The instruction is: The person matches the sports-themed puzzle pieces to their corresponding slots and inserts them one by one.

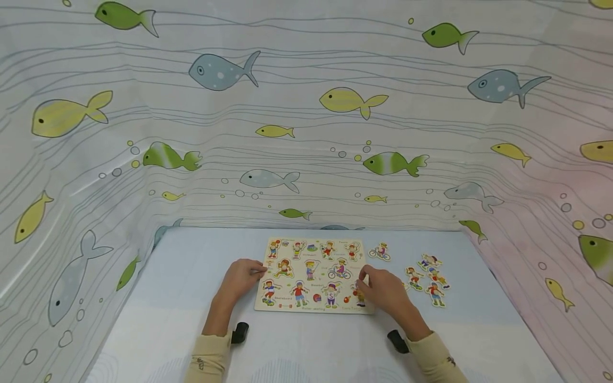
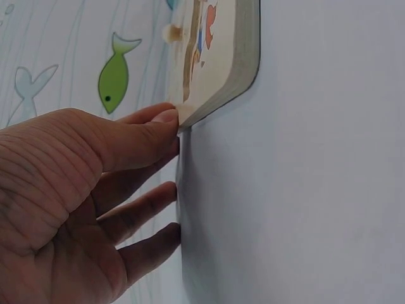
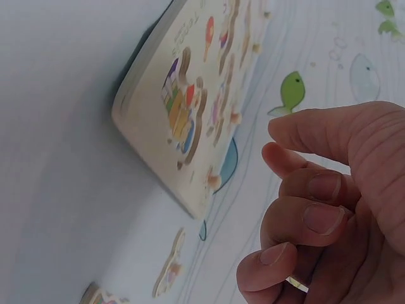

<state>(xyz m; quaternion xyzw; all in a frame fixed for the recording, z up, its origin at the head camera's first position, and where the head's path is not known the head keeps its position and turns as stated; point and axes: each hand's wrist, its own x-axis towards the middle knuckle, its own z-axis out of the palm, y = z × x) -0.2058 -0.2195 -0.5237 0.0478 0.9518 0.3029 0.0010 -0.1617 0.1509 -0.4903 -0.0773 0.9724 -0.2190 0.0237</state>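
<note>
A wooden peg puzzle board with cartoon sports figures lies flat on the table. At its left edge, my left hand pinches the rim between thumb and index finger; the other fingers spread below, as the left wrist view shows. My right hand hovers over the board's right edge, fingers loosely bent, nothing between thumb and index finger. Beneath it, a figure piece sits in the lower right of the board, tilted against its recess and partly hidden in the head view. A cyclist piece lies in the middle row.
Another cyclist piece lies just right of the board. Several loose figure pieces are grouped farther right on the pale tablecloth. A fish-patterned curtain stands behind and along both sides.
</note>
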